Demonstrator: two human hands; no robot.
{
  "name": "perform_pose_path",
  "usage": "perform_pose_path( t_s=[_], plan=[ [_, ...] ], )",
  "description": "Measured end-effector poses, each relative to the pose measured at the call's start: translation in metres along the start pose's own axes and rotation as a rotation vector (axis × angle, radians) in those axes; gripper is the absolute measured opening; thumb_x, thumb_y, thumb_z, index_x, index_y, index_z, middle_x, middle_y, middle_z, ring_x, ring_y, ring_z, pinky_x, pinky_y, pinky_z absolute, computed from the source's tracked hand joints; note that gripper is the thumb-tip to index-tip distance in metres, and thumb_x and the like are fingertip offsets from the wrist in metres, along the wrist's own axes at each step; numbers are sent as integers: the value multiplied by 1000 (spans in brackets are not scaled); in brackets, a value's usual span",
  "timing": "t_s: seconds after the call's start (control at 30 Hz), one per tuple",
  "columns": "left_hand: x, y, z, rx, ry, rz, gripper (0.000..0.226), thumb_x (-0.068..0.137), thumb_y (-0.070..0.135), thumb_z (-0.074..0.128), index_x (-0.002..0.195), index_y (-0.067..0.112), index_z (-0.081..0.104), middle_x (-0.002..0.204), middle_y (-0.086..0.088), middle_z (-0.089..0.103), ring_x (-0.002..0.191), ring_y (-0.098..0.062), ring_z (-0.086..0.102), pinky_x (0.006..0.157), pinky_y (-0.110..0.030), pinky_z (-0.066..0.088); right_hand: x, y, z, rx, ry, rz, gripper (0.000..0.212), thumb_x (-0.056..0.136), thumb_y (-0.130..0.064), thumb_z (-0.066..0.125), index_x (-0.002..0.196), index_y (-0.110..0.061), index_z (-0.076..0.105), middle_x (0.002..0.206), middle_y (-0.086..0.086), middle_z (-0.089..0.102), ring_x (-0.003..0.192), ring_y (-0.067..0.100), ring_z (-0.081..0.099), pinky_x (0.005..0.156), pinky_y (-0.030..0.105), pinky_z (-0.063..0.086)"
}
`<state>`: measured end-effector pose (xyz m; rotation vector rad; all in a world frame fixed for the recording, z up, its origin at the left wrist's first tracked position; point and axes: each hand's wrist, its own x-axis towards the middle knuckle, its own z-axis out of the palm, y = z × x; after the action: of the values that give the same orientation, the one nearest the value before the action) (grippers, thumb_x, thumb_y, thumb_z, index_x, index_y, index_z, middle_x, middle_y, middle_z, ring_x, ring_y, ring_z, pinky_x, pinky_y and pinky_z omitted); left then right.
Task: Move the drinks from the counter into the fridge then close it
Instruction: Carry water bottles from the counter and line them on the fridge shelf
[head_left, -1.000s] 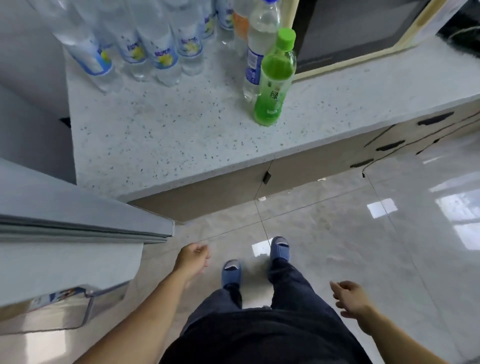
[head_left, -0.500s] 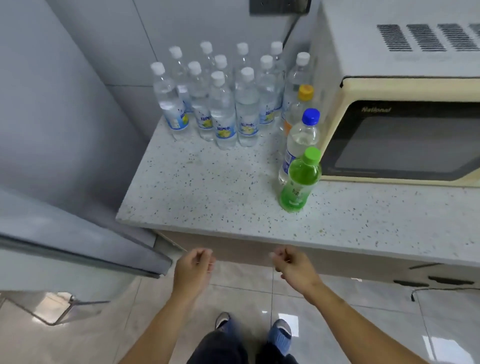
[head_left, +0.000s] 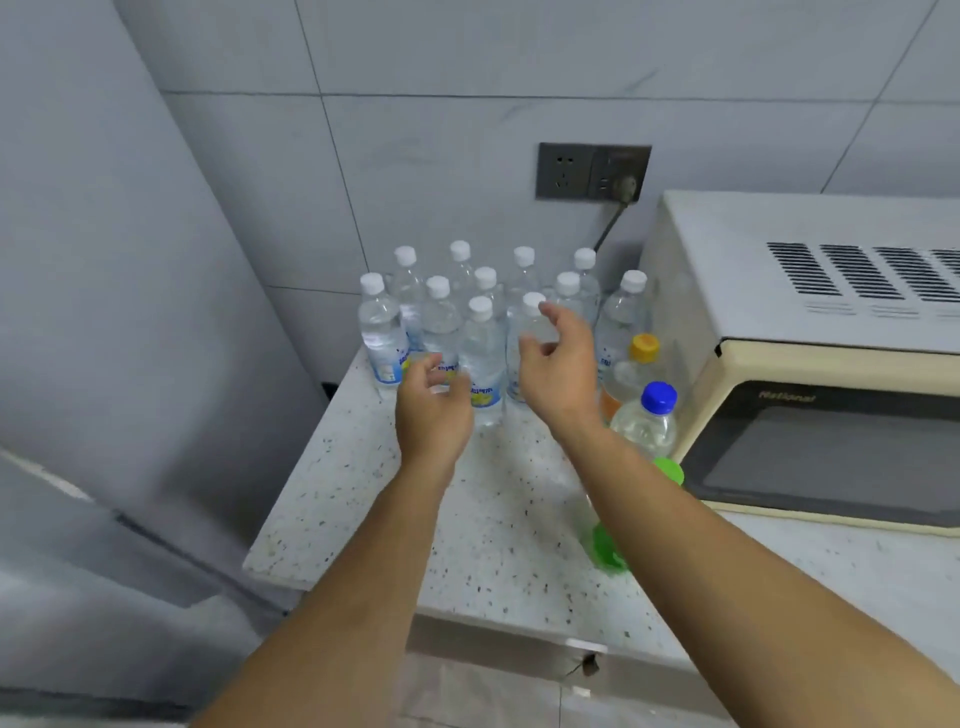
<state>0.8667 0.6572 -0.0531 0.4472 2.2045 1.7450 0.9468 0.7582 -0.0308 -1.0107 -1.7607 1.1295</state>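
— What are we seeing nearest us?
— Our left hand and right hand are hovering over the counter, fingers spread loosely, holding nothing.
— And beyond them?
— The water bottles are standing clustered against the far wall.

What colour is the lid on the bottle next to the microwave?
Blue: the bottle's lid beside the microwave, seen in the head view.

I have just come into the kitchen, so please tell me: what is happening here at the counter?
A person is reaching with both bare hands toward a cluster of white-capped water bottles at the back of the speckled counter. The left hand and right hand are open, close to the front bottles, gripping nothing yet. Orange-capped, blue-capped and green bottles stand beside the microwave.
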Motion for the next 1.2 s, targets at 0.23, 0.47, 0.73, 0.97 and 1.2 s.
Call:
perform_pose_path(
  t_s=[0.23,0.47,0.73,0.97,1.2],
  plan=[
    [39,26,42,450,-77,289,53,94,22,60,143,22,42,145,-5,40,131,-26,43,102,-36,39,81,-9,1,-391,-235,12,47,96,-18,56,143,-18,49,150,6,43,132,25,49,108,29,39],
    [75,36,49,741,-265,298,55,98,25,57,148,23,34,150,-4,38,132,-31,40,100,-45,41,99,-4,-4,-771,-425,-40,28,90,-32,68,114,-18,67,115,6,68,106,27,64,79,31,50],
    [22,16,45,418,-46,304,27,90,13,68,115,12,58,121,-8,50,91,-17,53,74,-21,37,74,4,-13,-783,-441,-56,32,86,-28,73,114,-16,64,124,12,54,102,28,63,78,31,49],
    [-20,-4,8,197,98,247,31,89,9,67,115,24,61,112,-2,57,87,-17,61,70,-11,40,24,7,-20,-583,-487,-64,17,80,-14,70,84,-26,58,115,7,58,94,25,62,71,26,42],
    [-37,-8,-33,277,81,205,33,86,20,72,111,35,57,86,17,55,68,7,51,56,-7,36,-6,-3,-31,-471,-557,-75,12,79,-19,73,83,-25,63,89,-6,66,83,15,61,58,22,41]
  ],
)
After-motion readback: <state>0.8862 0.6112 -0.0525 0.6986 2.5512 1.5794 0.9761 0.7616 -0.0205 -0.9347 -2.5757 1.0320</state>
